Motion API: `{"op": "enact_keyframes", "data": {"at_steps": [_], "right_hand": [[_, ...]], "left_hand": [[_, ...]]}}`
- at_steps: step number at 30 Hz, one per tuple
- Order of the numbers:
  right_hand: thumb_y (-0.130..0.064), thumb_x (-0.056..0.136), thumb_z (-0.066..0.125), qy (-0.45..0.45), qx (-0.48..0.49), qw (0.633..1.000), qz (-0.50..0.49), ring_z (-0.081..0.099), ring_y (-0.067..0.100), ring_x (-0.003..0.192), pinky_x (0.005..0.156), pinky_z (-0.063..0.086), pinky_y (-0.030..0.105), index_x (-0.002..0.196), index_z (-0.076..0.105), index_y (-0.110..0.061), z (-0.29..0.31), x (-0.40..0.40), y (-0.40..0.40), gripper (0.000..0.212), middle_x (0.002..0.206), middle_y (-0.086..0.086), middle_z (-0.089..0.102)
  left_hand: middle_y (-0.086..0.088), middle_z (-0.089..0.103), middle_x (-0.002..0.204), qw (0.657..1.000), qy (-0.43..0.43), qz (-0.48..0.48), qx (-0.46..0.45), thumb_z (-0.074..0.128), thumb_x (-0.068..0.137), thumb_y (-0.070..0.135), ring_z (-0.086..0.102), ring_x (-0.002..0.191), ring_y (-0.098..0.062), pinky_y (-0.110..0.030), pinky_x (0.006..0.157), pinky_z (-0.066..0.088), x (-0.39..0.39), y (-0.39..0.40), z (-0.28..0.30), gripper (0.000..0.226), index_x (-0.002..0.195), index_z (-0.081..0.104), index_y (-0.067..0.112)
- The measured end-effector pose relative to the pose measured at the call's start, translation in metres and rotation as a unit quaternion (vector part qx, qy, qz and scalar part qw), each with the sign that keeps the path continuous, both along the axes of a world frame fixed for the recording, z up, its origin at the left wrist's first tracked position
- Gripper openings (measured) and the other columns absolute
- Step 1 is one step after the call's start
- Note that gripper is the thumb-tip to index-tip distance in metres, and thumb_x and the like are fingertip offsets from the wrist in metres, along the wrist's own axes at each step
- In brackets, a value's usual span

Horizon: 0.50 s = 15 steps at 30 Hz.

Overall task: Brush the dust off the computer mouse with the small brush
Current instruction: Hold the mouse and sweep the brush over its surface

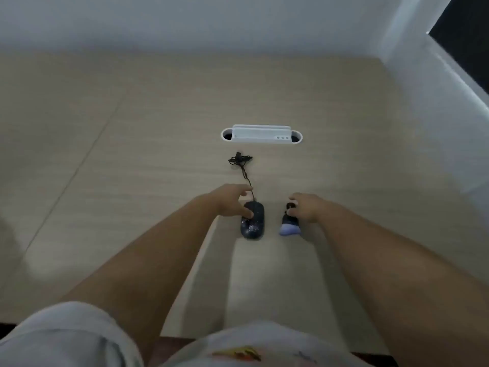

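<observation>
A dark computer mouse speckled with pale dust lies on the light wooden desk, its black cord running away to a small bundle. My left hand rests on the mouse's left side, thumb on its top, fingers curled round the front. To the right lies a small brush with a dark handle and a blue-white bristle head that points toward me. My right hand closes its fingers round the brush handle while the brush still touches the desk.
A white cable-port insert is set into the desk beyond the cord. A white wall runs along the far edge and the right side, with a dark window at top right. My light shirt fills the bottom of the view.
</observation>
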State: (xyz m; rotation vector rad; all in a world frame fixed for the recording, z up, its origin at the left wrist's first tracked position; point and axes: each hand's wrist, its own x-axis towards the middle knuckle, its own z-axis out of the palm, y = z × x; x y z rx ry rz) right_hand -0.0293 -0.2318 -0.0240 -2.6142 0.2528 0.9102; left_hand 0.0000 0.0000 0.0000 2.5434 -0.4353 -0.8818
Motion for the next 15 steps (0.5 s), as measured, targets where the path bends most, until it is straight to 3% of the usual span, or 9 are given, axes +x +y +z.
{"op": "enact_keyframes", "data": {"at_steps": [3,5,7,9,12,15], "right_hand": [[-0.036,0.067,0.063,0.007,-0.006,1.000,0.006,0.060,0.032,0.100,0.085,0.050,0.041,0.111,0.053,-0.021,-0.012,-0.001,0.005,0.048,0.120,0.011,0.060],[-0.030,0.062,0.065,0.006,0.006,1.000,-0.017,0.059,0.029,0.087,0.071,0.048,0.037,0.106,0.052,-0.017,-0.015,-0.003,0.007,0.047,0.109,0.012,0.060],[-0.024,0.067,0.071,-0.006,0.033,0.998,-0.050,0.053,0.027,0.082,0.066,0.041,0.032,0.111,0.051,-0.014,-0.015,-0.004,0.010,0.049,0.109,0.013,0.058],[-0.021,0.072,0.074,-0.016,0.054,0.995,-0.080,0.052,0.028,0.089,0.066,0.040,0.026,0.122,0.049,-0.013,-0.016,-0.005,0.009,0.056,0.120,0.014,0.055],[-0.014,0.074,0.077,-0.026,0.125,0.982,-0.140,0.052,0.020,0.088,0.053,0.041,0.013,0.131,0.047,-0.015,-0.024,-0.006,0.007,0.064,0.129,0.011,0.051],[-0.007,0.077,0.073,-0.025,0.181,0.966,-0.181,0.053,0.016,0.083,0.056,0.039,0.016,0.134,0.046,-0.013,-0.028,-0.008,0.007,0.063,0.123,0.009,0.052]], "left_hand": [[-0.005,0.044,0.155,1.000,0.010,-0.017,0.006,0.089,0.071,0.033,0.043,0.140,-0.024,-0.028,0.107,0.034,-0.006,0.003,-0.012,0.107,0.157,0.027,0.022],[-0.006,0.041,0.156,1.000,0.009,-0.007,0.000,0.093,0.065,0.030,0.040,0.142,-0.024,-0.027,0.108,0.033,-0.008,0.005,-0.020,0.116,0.158,0.024,0.022],[-0.007,0.040,0.157,1.000,0.003,0.007,-0.008,0.095,0.060,0.029,0.038,0.143,-0.026,-0.029,0.111,0.032,-0.011,0.007,-0.027,0.124,0.159,0.021,0.023],[-0.005,0.039,0.158,1.000,-0.006,0.017,-0.007,0.096,0.057,0.033,0.033,0.146,-0.027,-0.031,0.115,0.023,-0.016,0.009,-0.032,0.130,0.160,0.016,0.021],[0.003,0.033,0.162,1.000,-0.026,0.015,0.003,0.095,0.042,0.056,0.019,0.152,-0.026,-0.033,0.122,0.006,-0.020,0.014,-0.049,0.151,0.160,0.006,0.026],[0.007,0.030,0.164,0.998,-0.014,0.052,-0.016,0.092,0.035,0.061,0.003,0.154,-0.030,-0.041,0.123,0.009,-0.023,0.021,-0.063,0.155,0.158,0.001,0.038]]}}
